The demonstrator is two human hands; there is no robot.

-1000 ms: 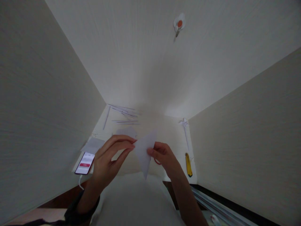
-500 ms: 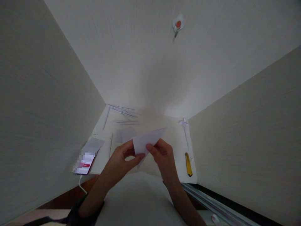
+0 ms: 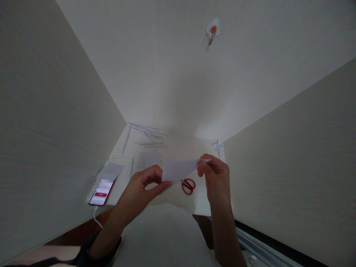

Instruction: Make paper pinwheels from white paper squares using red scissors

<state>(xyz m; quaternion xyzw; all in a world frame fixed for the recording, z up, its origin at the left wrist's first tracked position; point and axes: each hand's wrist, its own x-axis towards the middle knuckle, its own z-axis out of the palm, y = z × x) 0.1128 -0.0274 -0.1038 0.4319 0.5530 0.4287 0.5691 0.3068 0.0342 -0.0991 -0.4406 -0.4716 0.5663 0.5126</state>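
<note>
Fingers [image 3: 151, 177] of the left hand [image 3: 140, 193] are pinched on the left end of a folded white paper [image 3: 178, 170], while its pointed right tip is nipped between thumb and fingers of the right hand [image 3: 215, 178]. The paper is held level above the bench [image 3: 200, 202], just over red scissors [image 3: 188, 185] lying there. Farther out, a phone [image 3: 100, 193] and thin paper strips [image 3: 144, 130] are seen on the bench.
</note>
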